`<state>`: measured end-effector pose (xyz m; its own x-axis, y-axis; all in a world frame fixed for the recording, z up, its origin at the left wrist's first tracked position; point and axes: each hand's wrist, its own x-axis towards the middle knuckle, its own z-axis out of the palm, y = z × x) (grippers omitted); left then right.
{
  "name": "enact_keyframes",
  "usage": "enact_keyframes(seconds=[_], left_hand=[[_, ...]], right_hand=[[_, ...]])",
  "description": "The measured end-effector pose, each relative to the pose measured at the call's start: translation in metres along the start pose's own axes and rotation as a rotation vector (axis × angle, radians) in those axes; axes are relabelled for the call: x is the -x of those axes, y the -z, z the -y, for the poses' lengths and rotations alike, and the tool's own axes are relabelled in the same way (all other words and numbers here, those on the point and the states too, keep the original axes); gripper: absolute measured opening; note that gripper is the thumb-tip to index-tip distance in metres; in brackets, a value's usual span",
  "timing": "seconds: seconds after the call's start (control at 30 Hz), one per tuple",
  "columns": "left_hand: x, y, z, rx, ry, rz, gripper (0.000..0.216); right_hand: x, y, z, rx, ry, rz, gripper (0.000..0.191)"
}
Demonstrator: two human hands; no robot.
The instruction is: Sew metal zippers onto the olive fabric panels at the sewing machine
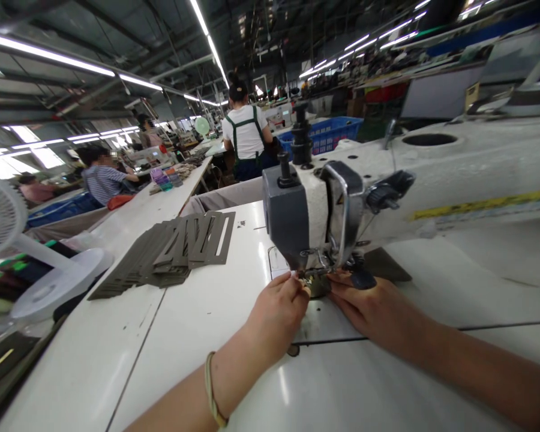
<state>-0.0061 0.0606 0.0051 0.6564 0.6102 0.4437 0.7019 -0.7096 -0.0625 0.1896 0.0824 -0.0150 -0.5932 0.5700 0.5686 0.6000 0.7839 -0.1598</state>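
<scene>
Fingers on flat grey piece

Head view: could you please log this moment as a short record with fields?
setting: sewing workshop, white table
machine: sewing machine, head over both hands
left hand: fingertips pinch the piece's left edge at the needle
right hand: flat on the piece, right of the needle
piece: small, olive, under the presser foot
stack: grey cut strips, far left on the table
fan: at the left edge
others: people at benches behind
</scene>
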Motion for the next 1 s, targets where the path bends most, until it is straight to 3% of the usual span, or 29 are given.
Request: enact_keyframes(seconds=[0.17, 0.6, 0.77, 0.9, 1.0], left_hand=[[-0.001, 0.001, 0.002, 0.021, -0.001, 0.03, 0.021], [0.005, -0.009, 0.006, 0.11, 0.096, -0.034, 0.008], [0.005, -0.002, 0.002, 0.088, 0.138, -0.078, 0.009], [-0.002, 0.012, -0.03, 0.091, -0.088, -0.093, 0.05], [-0.006, 0.016, -0.054, 0.207, -0.171, 0.032, 0.034]], right_hand=[[-0.001, 0.0, 0.0, 0.015, -0.006, 0.012, 0.027], [-0.002, 0.0, -0.004, -0.079, -0.001, 0.013, 0.026], [0.006, 0.024, -0.023, 0.245, 0.015, -0.035, 0.018], [0.03, 0.041, 0.008, 0.335, -0.052, 0.016, 0.026], [0.059, 0.052, 0.049, 0.029, -0.109, -0.025, 0.024]])
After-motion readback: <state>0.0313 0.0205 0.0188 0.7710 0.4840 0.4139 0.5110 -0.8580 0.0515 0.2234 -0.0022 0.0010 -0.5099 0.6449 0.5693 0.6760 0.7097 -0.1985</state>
